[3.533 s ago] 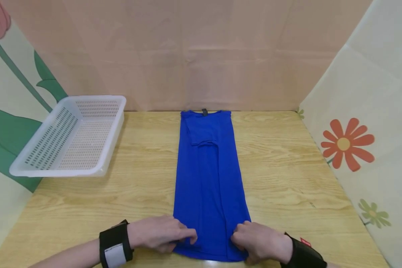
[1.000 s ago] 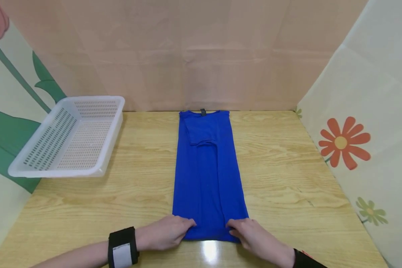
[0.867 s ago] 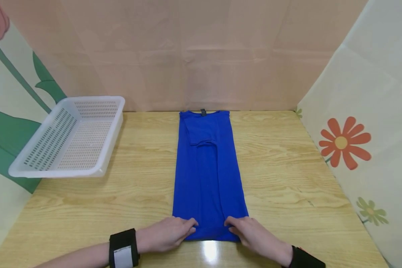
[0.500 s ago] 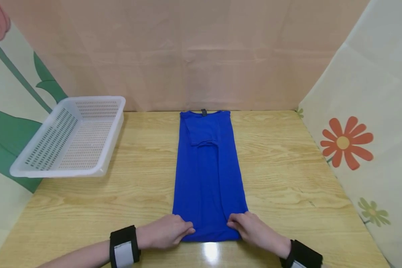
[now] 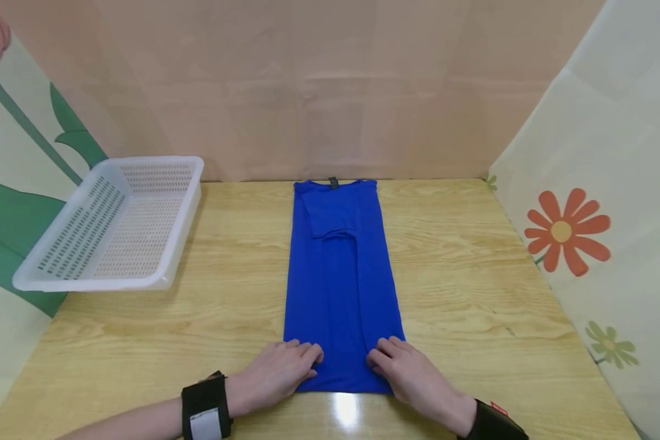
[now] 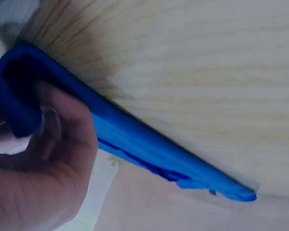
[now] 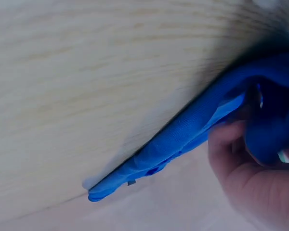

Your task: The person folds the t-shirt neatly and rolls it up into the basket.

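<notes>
A blue T-shirt point(image 5: 341, 287) lies lengthwise on the table with both sides turned inward, making a long strip. Its neckline and dark tag are at the far end, and a sleeve lies folded across the upper part. At the near left corner my left hand point(image 5: 277, 374) grips the hem; my right hand point(image 5: 418, 377) grips it at the near right corner. In the left wrist view, the hem curls upward in a loop between thumb and fingers of the left hand point(image 6: 48, 173). A similar curled edge shows in the right hand point(image 7: 257, 180) in the right wrist view.
To the left stands a white perforated plastic basket point(image 5: 167, 250) with nothing in it. The wooden table point(image 5: 456, 263) meets a pinkish cloth backdrop point(image 5: 330, 91) at the back. Flower-printed cloth point(image 5: 627, 153) borders both sides.
The shirt's near edge has been turned up, so it ends farther from me than 3.5 seconds ago. Lately both hands, holding the hem, have edged slightly forward. The basket stays put.
</notes>
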A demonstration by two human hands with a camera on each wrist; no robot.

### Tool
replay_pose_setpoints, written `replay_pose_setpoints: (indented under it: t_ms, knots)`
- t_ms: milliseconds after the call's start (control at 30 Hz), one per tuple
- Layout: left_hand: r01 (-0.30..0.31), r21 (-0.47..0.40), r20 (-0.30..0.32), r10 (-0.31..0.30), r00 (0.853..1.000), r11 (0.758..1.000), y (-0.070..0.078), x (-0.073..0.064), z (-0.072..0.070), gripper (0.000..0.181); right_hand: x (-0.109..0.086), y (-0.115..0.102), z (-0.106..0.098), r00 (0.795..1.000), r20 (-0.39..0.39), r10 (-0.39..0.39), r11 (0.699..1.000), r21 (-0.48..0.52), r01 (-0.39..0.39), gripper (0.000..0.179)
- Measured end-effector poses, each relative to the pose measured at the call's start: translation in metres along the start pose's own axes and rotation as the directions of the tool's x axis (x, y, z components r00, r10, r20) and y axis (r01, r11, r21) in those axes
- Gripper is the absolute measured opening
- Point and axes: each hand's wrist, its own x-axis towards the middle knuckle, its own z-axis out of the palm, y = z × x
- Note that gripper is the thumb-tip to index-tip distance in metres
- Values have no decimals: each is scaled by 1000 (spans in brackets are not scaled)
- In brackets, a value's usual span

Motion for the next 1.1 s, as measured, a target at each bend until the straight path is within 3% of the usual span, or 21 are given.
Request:
replay_pose_setpoints:
  t_ms: [100, 167, 233, 300, 400, 500, 600, 667, 700, 800, 900, 1033, 1100]
  knots:
    - [-115, 198, -58, 129, 990, 973, 1, -2, -1, 16, -2, 0, 0, 993, -34, -115, 990, -90, 111, 17]
    - [-186, 308, -93, 224, 970, 933, 3, -3, 0, 17, -5, -2, -1, 989, -21, -143, 986, -94, 141, 16]
    - [-221, 365, -119, 281, 952, 904, 5, -4, 2, 18, -8, -4, -2, 990, -3, -144, 986, -84, 143, 22]
    - [-226, 386, -143, 300, 943, 894, 7, -5, 3, 26, -11, -6, -2, 991, -4, -131, 988, -80, 130, 28]
    - [-210, 400, -156, 292, 944, 892, 9, -6, 4, 35, -13, -8, 0, 991, -53, -124, 988, -98, 119, 25]
    - [-198, 462, -160, 300, 940, 865, 12, -6, 6, 22, -13, -11, 2, 986, -108, -126, 986, -122, 113, 21]
    - [-184, 534, -173, 319, 932, 825, 14, -6, 7, 8, -14, -15, 1, 992, -73, -106, 987, -126, 96, 22]
    - [-176, 549, -178, 319, 931, 817, 14, -6, 8, 10, -15, -17, -1, 997, -11, -75, 991, -112, 73, 24]
    - [-172, 538, -175, 309, 935, 825, 15, -6, 8, 13, -15, -18, -2, 998, 17, -59, 993, -106, 61, 27]
    - [-154, 430, -156, 240, 958, 890, 15, -6, 6, 21, -15, -17, -5, 998, 66, -19, 997, -76, 24, 35]
    - [-109, 305, -142, 158, 977, 946, 16, -5, 5, 22, -12, -12, -5, 1000, 27, -17, 999, -31, 17, 35]
    - [-56, 201, -167, 91, 982, 978, 15, -3, 6, 18, -6, -2, -2, 997, -79, -25, 995, 95, 32, 16]
    - [-44, 161, -181, 74, 981, 986, 14, -1, 8, 23, -3, 2, -1, 996, -87, -7, 985, 170, 22, 7]
